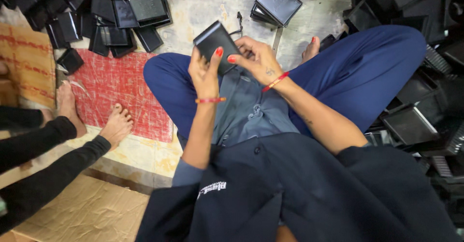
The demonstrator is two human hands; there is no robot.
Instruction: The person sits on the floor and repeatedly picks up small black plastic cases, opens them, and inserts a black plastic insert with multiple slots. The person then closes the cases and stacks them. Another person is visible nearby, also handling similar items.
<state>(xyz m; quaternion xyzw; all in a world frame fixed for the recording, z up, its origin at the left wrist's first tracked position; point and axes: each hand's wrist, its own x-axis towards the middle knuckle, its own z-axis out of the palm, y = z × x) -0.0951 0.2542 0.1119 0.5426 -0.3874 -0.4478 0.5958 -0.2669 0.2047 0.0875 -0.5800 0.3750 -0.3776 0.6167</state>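
I see my left hand [204, 73] gripping a flat black square tray piece [216, 43] by its lower edge, thumb pressed on its face; my right hand [256, 58] pinches its right side, fingers curled behind; the piece hangs above my lap, between my crossed blue-trousered knees [367, 63]. I judge this 1 piece mid-handling; a neat stack of black trays [276, 3] rests on the floor ahead, while loose heaps lie at the upper left [106, 15] and right [415, 111]; much looks left. Another person's bare feet [116, 123] rest on a red mat [113, 94].
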